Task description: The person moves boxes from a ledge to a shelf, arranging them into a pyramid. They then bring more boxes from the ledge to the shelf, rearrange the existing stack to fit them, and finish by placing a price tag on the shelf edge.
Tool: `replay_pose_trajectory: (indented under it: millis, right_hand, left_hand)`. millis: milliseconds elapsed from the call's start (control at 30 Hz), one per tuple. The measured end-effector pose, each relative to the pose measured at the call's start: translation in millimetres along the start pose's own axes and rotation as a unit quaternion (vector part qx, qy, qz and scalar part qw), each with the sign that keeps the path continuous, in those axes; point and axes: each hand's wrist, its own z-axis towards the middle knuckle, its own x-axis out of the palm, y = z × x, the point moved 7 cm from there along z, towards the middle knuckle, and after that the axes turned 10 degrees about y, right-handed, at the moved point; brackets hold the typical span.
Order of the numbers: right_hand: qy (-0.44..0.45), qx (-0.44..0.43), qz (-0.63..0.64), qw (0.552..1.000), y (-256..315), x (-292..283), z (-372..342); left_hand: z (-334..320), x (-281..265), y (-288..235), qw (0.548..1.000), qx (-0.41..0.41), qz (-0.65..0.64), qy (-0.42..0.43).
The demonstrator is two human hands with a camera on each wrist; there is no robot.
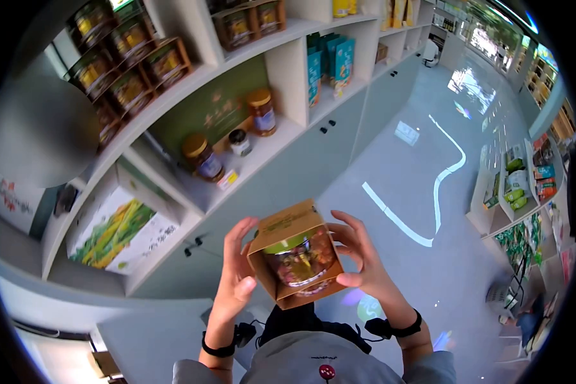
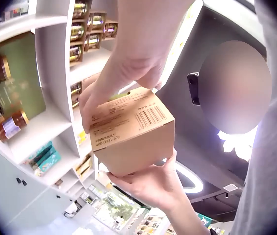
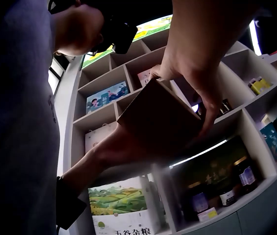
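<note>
"Which step were you in?"

"Handling and looking over, I judged. From my station, the head view showed the left hand [image 1: 237, 274] and right hand [image 1: 366, 262] gripping opposite sides of a cardboard box [image 1: 287, 224], fingers curled about it. It was held up in front of the torso, beside the shelving [image 1: 288, 142]. Inside sat a jar [image 1: 301, 262] with a green lid, showing through the open side."

"What did the next move call for?"

"Steady pressure from both palms, I thought. With that side uncovered, a careless tilt could have let the jar slip out. I couldn't tell how level the box was."

"Could you read anything?"

"Some. My left wrist view gave me a barcode [image 2: 150, 116] on the box, and digits [image 2: 108, 141] that seemed to begin with 400. The smaller print was too soft for me."

"Anything on the shelves?"

"In the right wrist view I read 五谷杂粮 on a grain carton [image 3: 119, 199], under a picture of fields. The green panel [image 1: 201, 115] bore gold characters, but I couldn't make them out with certainty. I caught no brand."
</note>
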Motion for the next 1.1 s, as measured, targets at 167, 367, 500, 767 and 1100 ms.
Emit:
replay_pose_trajectory:
  millis: [167, 367, 500, 767, 1100]
  right_hand:
    - [-0.043, -0.033, 0.008, 0.998, 13.2, -88.4, 50.6]
    - [-0.078, -0.061, 0.003, 0.995, 57.8, -182.8, 148.5]
    - [-0.130, -0.070, 0.037, 0.988, 66.9, -240.9, 192.1]
    - [-0.097, -0.221, 0.008, 0.970, 120.0, -310.0, 300.4]
    - [0.022, -0.364, -0.200, 0.909, 133.1, -337.8, 426.8]
  left_hand:
    - [89.5, 6.4, 34.0, 0.998, 0.022, -0.057, 0.033]
    - [198.0, -7.3, 38.8, 0.996, 0.068, -0.056, 0.021]
    - [254.5, 0.1, 39.3, 0.999, 0.045, -0.009, 0.024]
    - [309.3, -24.6, 41.8, 0.992, 0.027, 0.070, -0.097]
    - [336.8, -26.8, 39.2, 0.960, 0.018, 0.117, -0.256]
